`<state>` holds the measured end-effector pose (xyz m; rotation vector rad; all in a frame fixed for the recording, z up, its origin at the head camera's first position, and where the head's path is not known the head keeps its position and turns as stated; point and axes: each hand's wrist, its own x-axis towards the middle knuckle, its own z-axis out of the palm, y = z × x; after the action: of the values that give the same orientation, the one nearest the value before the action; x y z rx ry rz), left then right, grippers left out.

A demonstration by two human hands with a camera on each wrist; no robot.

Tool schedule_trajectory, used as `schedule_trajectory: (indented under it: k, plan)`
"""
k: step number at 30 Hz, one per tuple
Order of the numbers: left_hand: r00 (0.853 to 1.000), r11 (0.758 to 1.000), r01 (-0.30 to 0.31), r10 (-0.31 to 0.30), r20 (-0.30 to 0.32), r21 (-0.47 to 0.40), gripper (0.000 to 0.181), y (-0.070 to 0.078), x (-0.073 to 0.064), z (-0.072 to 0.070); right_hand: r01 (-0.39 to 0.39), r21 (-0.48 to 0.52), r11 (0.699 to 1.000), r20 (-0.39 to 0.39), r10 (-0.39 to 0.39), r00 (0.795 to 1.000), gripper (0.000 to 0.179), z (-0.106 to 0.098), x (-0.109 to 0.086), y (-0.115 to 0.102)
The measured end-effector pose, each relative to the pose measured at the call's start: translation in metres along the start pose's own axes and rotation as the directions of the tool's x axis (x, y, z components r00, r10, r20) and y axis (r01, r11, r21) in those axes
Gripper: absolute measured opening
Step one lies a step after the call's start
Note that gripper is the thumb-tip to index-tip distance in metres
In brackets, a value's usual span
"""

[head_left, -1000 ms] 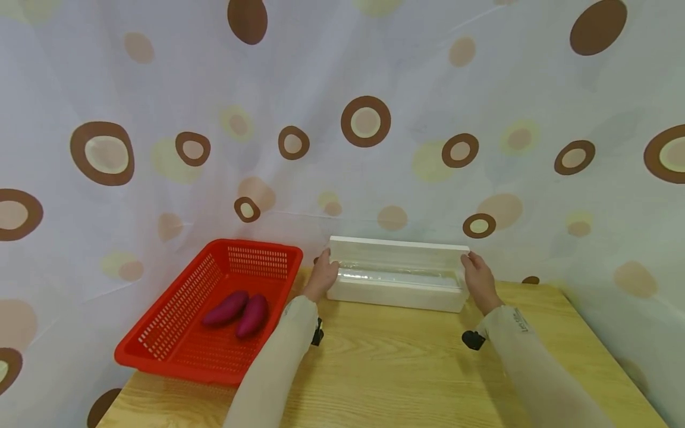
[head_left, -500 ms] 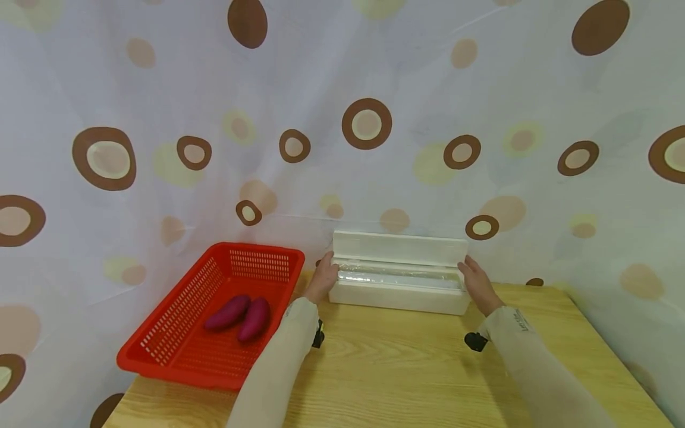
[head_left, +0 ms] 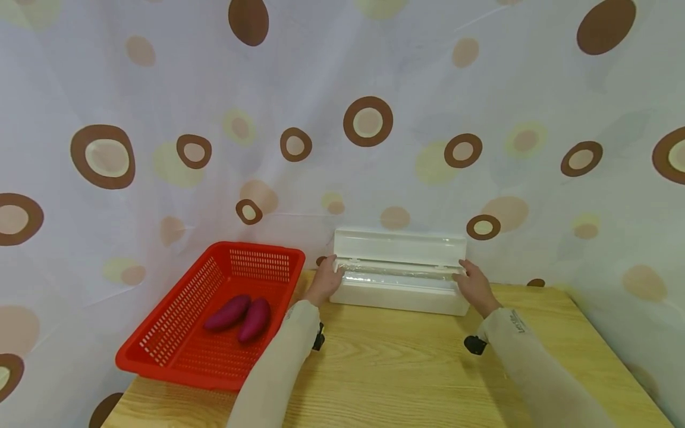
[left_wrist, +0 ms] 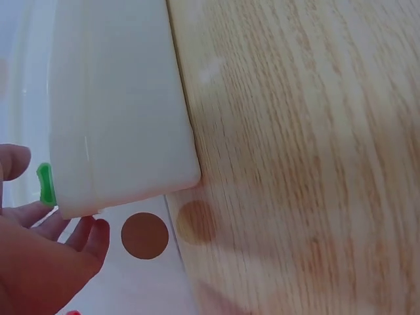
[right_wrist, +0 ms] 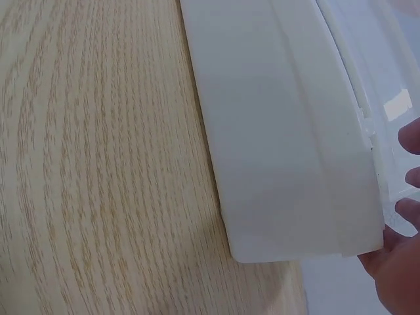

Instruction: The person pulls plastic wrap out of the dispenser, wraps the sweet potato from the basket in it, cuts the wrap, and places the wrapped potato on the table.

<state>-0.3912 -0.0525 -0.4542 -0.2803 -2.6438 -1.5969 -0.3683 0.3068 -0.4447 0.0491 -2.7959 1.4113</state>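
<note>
A long white cling film dispenser (head_left: 398, 299) stands at the back of the wooden table, its lid (head_left: 398, 246) raised upright against the wall side. Behind its front wall lies clear shiny film (head_left: 396, 279), with a narrow white bar (head_left: 396, 267) running along the top. The left hand (head_left: 323, 282) grips the dispenser's left end, thumb over the inner side. At the opposite end, the right hand (head_left: 478, 289) grips in the same way. A small green piece (left_wrist: 46, 184) shows at the dispenser's end beside the left fingers in the left wrist view. Exactly what the fingertips pinch is partly hidden.
A red perforated plastic basket (head_left: 179, 373) sits on the table's left side, close to the left forearm. Two purple sweet potatoes (head_left: 254, 319) lie in it. Behind the wooden table (head_left: 385, 368) hangs a spotted curtain (head_left: 407, 196).
The lid has swung from partly raised to upright. Both hands have come down slightly and their thumbs have moved inward over the ends. The narrow white bar now shows above the film.
</note>
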Motion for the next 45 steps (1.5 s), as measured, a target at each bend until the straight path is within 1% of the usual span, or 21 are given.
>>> schedule_trajectory:
  k: [2,4,7,10,12,15,17,19,21,24,27,29,31,34,36,39,41,45]
  plan:
    - [0.999,0.997,-0.028,0.030,-0.019,0.078,0.050,0.001,0.000,0.001,0.017,-0.043,0.999,-0.019,-0.018,1.000,0.059,0.001,-0.001,-0.001]
    - [0.998,0.985,-0.052,0.059,-0.033,0.166,0.049,0.001,0.000,0.002,0.044,-0.100,0.994,-0.044,-0.049,0.998,0.057,0.002,-0.002,-0.002]
    - [0.996,0.952,-0.065,0.079,-0.035,0.300,0.047,0.003,0.000,0.003,0.089,-0.201,0.976,-0.085,-0.108,0.991,0.054,0.005,-0.003,0.001]
    - [0.995,0.915,-0.073,0.091,-0.027,0.397,0.044,0.003,0.000,0.004,0.120,-0.298,0.947,-0.109,-0.159,0.981,0.050,0.008,-0.002,0.005]
    - [0.995,0.888,-0.081,0.102,-0.021,0.452,0.042,0.002,0.001,0.005,0.146,-0.368,0.918,-0.110,-0.199,0.974,0.048,0.010,-0.001,0.008]
    - [0.991,0.856,-0.104,0.132,-0.019,0.506,0.039,-0.001,0.001,0.007,0.175,-0.454,0.874,-0.103,-0.246,0.964,0.044,0.012,-0.002,0.010]
    - [0.989,0.840,-0.116,0.150,-0.021,0.530,0.037,-0.004,0.002,0.009,0.183,-0.498,0.848,-0.103,-0.268,0.958,0.042,0.013,-0.002,0.010]
    - [0.987,0.831,-0.119,0.159,-0.028,0.543,0.035,-0.005,0.003,0.011,0.182,-0.537,0.824,-0.103,-0.278,0.955,0.040,0.013,-0.002,0.009]
    - [0.987,0.829,-0.114,0.158,-0.034,0.548,0.033,-0.006,0.005,0.013,0.174,-0.558,0.811,-0.108,-0.279,0.954,0.038,0.014,-0.003,0.009]
    - [0.989,0.824,-0.089,0.140,-0.049,0.559,0.031,-0.005,0.007,0.016,0.162,-0.579,0.799,-0.115,-0.276,0.954,0.036,0.016,-0.002,0.009]
    - [0.990,0.808,-0.058,0.121,-0.068,0.586,0.028,-0.003,0.009,0.019,0.145,-0.573,0.806,-0.123,-0.260,0.958,0.035,0.017,-0.001,0.008]
    - [0.991,0.810,-0.032,0.101,-0.086,0.585,0.026,0.000,0.010,0.020,0.141,-0.566,0.812,-0.127,-0.254,0.959,0.034,0.018,0.000,0.007]
    - [0.990,0.818,-0.008,0.088,-0.112,0.576,0.024,0.002,0.010,0.021,0.136,-0.550,0.824,-0.133,-0.247,0.960,0.032,0.018,0.002,0.007]
    - [0.986,0.836,0.014,0.080,-0.146,0.549,0.019,0.003,0.010,0.023,0.137,-0.522,0.842,-0.137,-0.241,0.961,0.029,0.019,0.004,0.008]
    - [0.983,0.838,0.020,0.083,-0.162,0.545,0.017,0.002,0.011,0.024,0.135,-0.510,0.850,-0.137,-0.236,0.962,0.027,0.019,0.005,0.009]
    - [0.980,0.845,0.015,0.093,-0.175,0.535,0.014,0.001,0.012,0.025,0.138,-0.501,0.854,-0.131,-0.232,0.964,0.025,0.018,0.006,0.010]
    - [0.978,0.850,0.013,0.097,-0.182,0.526,0.013,0.001,0.013,0.026,0.136,-0.485,0.864,-0.131,-0.225,0.966,0.023,0.018,0.006,0.008]
    - [0.979,0.867,0.014,0.089,-0.183,0.499,0.013,0.000,0.013,0.027,0.146,-0.462,0.875,-0.124,-0.226,0.966,0.020,0.019,0.005,0.006]
